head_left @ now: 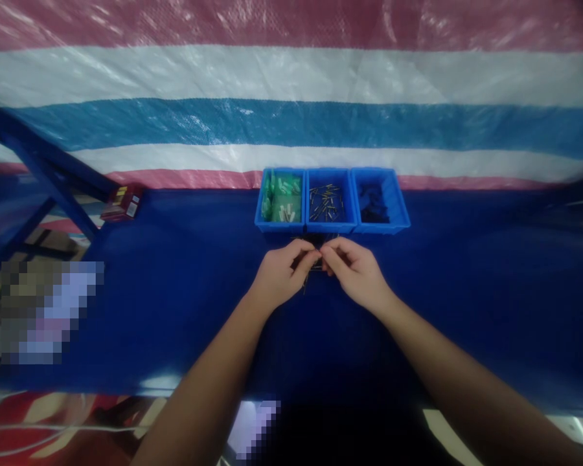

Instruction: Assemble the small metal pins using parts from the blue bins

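Note:
My left hand (285,270) and my right hand (354,270) meet over the blue table, just in front of three blue bins. Thumb and fingers of each hand are pinched together, their tips almost touching. Whatever small piece sits in the pinches is too small to make out. Thin metal rods (305,282) lie or stick out beneath and beside the fingertips, partly hidden. Left bin (280,227) holds green plastic and small pale pieces. Thin brass-coloured rods (326,202) fill the middle bin (331,228). Dark pieces (372,202) lie in the right bin (383,228).
A dark red box (122,202) stands at the table's back left, beside a blue metal frame (43,162). Behind the table (175,310) hangs a striped plastic sheet (291,123). White cables (53,427) run at the lower left, below the table's front edge.

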Demonstrator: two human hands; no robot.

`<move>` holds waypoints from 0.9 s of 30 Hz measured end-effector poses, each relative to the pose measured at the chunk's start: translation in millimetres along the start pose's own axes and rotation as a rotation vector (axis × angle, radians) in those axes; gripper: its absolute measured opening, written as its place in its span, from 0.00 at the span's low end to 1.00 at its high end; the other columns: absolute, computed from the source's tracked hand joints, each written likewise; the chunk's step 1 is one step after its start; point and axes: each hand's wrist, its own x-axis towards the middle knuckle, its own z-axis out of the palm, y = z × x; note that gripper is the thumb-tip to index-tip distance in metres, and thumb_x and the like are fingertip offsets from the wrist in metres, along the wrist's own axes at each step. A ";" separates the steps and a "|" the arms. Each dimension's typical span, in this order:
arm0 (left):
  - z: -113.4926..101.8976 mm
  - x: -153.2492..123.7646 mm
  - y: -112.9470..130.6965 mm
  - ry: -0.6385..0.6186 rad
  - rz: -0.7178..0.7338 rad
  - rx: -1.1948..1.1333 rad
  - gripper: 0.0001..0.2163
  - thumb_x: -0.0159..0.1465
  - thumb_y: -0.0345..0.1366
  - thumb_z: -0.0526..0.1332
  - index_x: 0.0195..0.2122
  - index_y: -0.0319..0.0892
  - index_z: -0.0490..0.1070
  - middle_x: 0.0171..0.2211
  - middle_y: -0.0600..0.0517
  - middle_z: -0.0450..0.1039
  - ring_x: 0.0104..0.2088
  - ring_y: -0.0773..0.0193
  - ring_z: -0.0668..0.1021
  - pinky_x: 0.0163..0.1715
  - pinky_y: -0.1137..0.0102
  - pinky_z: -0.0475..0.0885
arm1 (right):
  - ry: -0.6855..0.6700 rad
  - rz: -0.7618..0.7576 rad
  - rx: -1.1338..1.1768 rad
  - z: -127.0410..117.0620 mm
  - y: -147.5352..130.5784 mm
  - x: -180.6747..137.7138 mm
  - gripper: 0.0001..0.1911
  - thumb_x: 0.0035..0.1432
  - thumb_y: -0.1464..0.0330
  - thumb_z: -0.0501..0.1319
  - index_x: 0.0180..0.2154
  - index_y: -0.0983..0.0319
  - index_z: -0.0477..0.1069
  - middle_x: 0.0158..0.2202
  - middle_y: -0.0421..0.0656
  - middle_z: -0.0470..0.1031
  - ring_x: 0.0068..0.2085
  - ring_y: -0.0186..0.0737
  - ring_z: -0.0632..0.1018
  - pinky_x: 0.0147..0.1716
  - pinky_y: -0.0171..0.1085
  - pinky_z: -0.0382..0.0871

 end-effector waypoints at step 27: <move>-0.6 -1.3 2.5 0.007 -0.006 -0.010 0.06 0.69 0.38 0.61 0.44 0.45 0.74 0.24 0.59 0.73 0.21 0.73 0.73 0.25 0.77 0.68 | 0.077 -0.012 0.034 0.5 2.1 -1.5 0.07 0.60 0.64 0.66 0.38 0.62 0.76 0.27 0.38 0.74 0.27 0.33 0.74 0.28 0.35 0.68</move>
